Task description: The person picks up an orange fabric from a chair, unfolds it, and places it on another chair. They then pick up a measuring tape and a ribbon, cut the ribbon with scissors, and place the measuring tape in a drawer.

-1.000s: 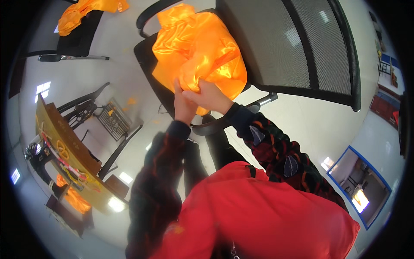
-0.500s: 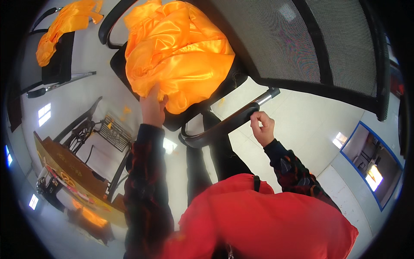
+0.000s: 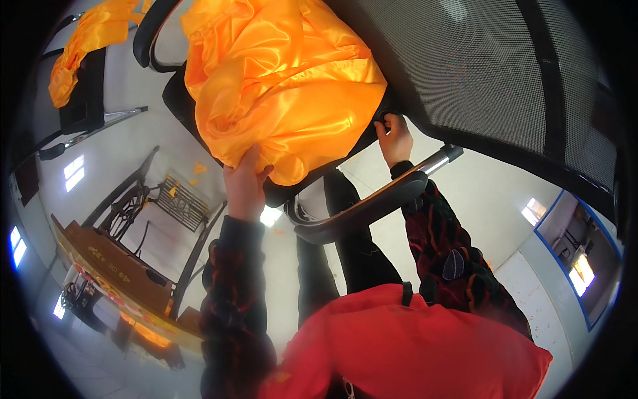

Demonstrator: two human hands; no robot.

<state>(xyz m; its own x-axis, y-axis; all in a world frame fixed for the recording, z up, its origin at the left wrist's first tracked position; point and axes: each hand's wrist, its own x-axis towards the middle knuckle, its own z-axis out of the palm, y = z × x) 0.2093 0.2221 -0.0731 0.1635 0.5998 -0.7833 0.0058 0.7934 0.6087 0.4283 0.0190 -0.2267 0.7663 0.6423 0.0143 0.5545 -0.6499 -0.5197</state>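
A heap of shiny orange satin cloth (image 3: 292,86) lies on the black seat (image 3: 178,100) of a chair. My left hand (image 3: 246,189) is closed on the near edge of the cloth, thumb and fingers pinching a fold. Past the near armrest (image 3: 362,206), my right hand (image 3: 397,141) reaches to the seat's right corner, beside the backrest (image 3: 465,73). Its fingers are curled against the dark edge there, to the right of the cloth. What they grip, if anything, is hard to make out.
At the far left another chair (image 3: 83,110) has orange cloth (image 3: 93,40) draped over it. A sewing machine table (image 3: 113,259) with a metal treadle stands at the lower left. Orange scraps (image 3: 199,168) lie on the floor. A blue-framed opening (image 3: 575,249) is at the right.
My right hand has moved up and away from beside the armrest to the seat's right corner. My left hand keeps hold of the cloth. The view has shifted slightly.
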